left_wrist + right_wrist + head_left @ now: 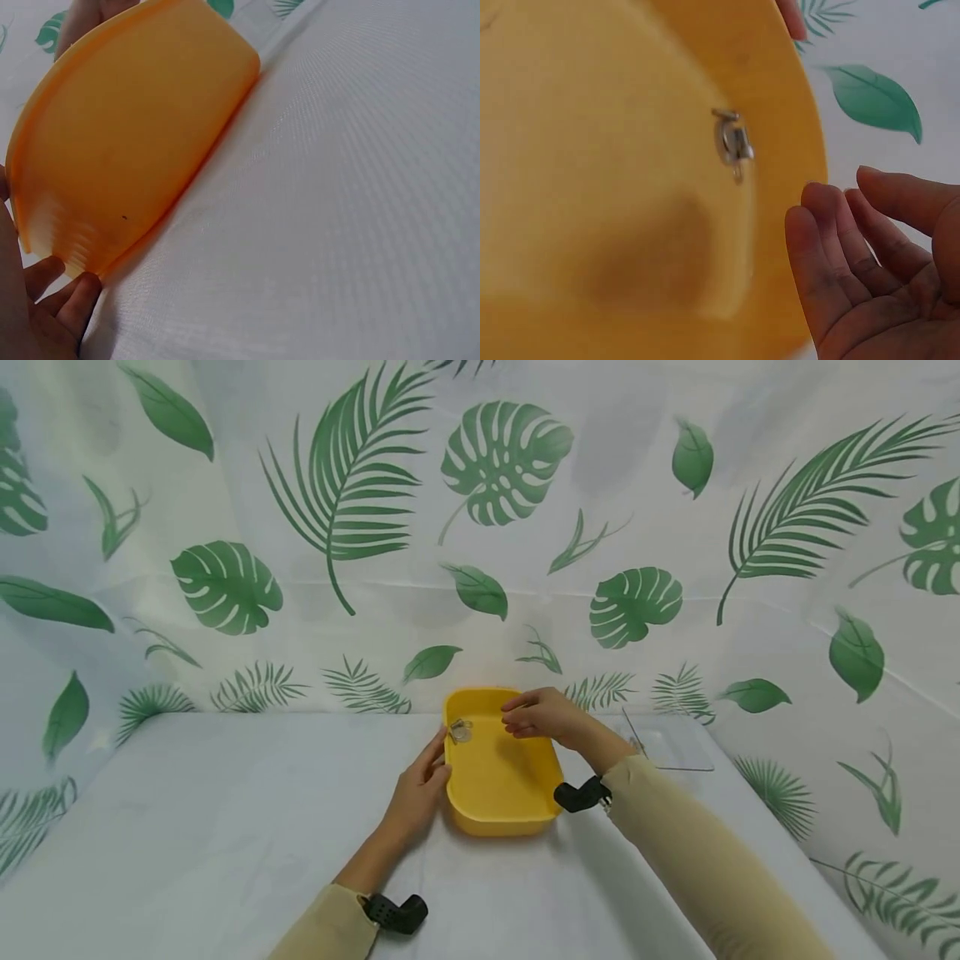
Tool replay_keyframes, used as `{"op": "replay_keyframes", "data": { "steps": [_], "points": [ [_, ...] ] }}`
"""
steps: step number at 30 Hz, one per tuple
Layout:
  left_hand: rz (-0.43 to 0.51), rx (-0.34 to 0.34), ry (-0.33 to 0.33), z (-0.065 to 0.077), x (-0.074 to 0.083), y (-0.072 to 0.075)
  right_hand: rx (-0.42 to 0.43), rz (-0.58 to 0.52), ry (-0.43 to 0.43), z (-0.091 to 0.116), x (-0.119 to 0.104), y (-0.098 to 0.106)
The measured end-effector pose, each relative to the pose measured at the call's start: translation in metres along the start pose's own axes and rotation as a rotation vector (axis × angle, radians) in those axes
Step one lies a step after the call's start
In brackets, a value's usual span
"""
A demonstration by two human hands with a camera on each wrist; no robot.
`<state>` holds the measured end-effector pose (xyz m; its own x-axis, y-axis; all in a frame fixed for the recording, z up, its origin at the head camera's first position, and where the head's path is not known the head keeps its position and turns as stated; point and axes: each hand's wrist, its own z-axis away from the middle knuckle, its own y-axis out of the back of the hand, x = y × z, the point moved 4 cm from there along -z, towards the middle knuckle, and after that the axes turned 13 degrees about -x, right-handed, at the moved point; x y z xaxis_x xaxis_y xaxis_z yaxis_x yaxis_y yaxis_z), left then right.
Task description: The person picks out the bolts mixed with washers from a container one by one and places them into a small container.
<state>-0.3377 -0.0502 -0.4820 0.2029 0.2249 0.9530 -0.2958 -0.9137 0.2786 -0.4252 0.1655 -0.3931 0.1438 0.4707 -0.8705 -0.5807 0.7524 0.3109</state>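
A yellow plastic tray (502,777) with rounded corners stands before me. My left hand (415,793) holds it by its left side; in the left wrist view, bent fingers (79,300) touch the outer wall near the bottom edge. Inside, against the left wall, lie several small silver metal pieces (460,731), one of them ring-like, blurred in the right wrist view. Over the tray's far right part hovers my right hand (551,718), its fingers loosely curled and nothing visible between them.
To the right of the tray is a clear flat plastic container (678,743), with small metal bits (636,743) at its left edge. A white cloth (262,827) covers the table. Behind it hangs a white sheet (525,602) printed with green leaves.
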Motion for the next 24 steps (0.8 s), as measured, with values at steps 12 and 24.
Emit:
{"op": "replay_keyframes", "data": {
  "steps": [12, 24],
  "points": [
    [0.011, -0.015, -0.004, -0.002, 0.001, 0.000, -0.071, 0.033, 0.011, -0.035, -0.010, -0.031],
    [0.012, -0.025, 0.003, -0.002, 0.000, -0.001, -0.079, -0.029, 0.008, -0.060, 0.006, -0.046]
  ]
}}
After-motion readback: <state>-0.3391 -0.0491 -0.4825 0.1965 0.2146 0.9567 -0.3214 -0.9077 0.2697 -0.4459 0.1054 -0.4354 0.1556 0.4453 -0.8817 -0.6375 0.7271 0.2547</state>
